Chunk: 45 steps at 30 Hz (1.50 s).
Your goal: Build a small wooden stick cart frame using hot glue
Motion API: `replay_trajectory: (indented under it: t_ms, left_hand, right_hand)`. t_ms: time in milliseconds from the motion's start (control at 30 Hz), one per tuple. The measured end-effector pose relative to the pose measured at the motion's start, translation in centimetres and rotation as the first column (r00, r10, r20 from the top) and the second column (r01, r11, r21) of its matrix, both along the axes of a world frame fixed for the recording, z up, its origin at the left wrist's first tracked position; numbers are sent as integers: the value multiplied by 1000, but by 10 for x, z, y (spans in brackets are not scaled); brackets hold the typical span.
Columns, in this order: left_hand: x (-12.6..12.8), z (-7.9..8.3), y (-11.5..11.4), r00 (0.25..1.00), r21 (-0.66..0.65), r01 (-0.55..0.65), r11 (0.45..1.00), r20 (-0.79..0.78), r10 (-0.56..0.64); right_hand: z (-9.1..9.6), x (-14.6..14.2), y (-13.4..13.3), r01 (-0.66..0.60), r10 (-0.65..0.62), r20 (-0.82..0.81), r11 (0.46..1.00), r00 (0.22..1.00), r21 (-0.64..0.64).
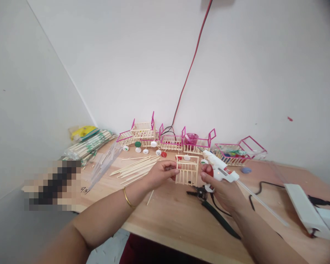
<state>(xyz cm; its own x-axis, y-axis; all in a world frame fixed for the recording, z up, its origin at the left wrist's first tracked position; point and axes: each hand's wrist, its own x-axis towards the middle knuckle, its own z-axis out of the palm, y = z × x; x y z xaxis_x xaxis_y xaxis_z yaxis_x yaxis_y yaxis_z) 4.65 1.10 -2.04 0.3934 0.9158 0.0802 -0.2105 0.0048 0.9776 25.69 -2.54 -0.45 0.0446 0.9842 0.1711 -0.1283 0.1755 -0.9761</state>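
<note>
Between the fingers and thumb of my left hand (165, 172) is a small wooden stick frame (191, 178), held upright by its left side above the table. My right hand (217, 185) is wrapped round the handle of a white hot glue gun (218, 167) with a red trigger. The glue gun's nozzle points up and left, past the frame's upper right corner, and a clear glue stick (261, 203) trails out of its back. Below the frame lie pliers with dark green handles (221, 220). Loose wooden sticks (139, 168) are spread left of the frame.
Along the wall stand several stick-built carts (172, 143) with pink rails and bottle-cap wheels. A pink cup (191, 139) sits among them. Packed sticks (93, 143) and clear glue sticks (104, 163) lie left; a white power strip (308, 209) and black cable (260, 189) lie right.
</note>
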Motion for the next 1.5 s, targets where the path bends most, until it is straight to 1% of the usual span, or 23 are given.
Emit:
replay_trajectory:
  t_ms: [133, 300, 400, 567, 667, 767, 900, 967, 1133, 1267, 1367, 1500]
  left_hand:
    - [1, -1, -2, 998, -41, 49, 998, 46, -47]
    - [1, -4, -1, 997, -42, 58, 997, 43, -57]
    - [0, -6, 0, 997, -18, 73, 997, 29, -72]
    - [0, -8, 0, 995, 41, 95, 995, -31, -94]
    - [0, -8, 0, 992, 108, 107, 988, -80, -99]
    - [-1, -4, -2, 988, 185, 76, 980, -145, -49]
    - [-4, 6, -4, 978, 280, -54, 958, -176, 107]
    - [-4, 10, -5, 974, 306, -89, 948, -171, 147]
    - [-3, 10, -5, 988, 226, -83, 971, -109, 110]
    - [-1, 8, -5, 996, 137, -71, 988, -40, 77]
    - [0, 7, -4, 996, 139, -79, 987, -25, 83]
    - [-2, 8, -3, 993, 200, -102, 975, -41, 113]
  right_hand:
    - [-6, 3, 3, -8, 9, 24, 1000, 1000, -22]
    - [-6, 2, 2, -24, 25, 28, 1000, 999, -17]
    - [-5, 1, 1, -44, 44, 16, 999, 999, -27]
    - [-7, 1, 2, -30, 34, 74, 998, 997, -46]
    - [-8, 0, 2, -35, 38, 68, 998, 997, -49]
    - [-7, 0, 2, -43, 47, 62, 997, 997, -60]
    - [-6, -1, 0, -34, 39, 73, 997, 997, -70]
    - [-6, -1, 0, -41, 47, 66, 996, 997, -81]
    - [-4, -2, -1, -91, 96, 55, 993, 994, -74]
    - [-3, -4, -2, -92, 96, 55, 993, 994, -69]
    - [-3, -5, -3, -113, 117, 52, 991, 992, -73]
    - [-5, -5, -3, -143, 150, 72, 986, 986, -84]
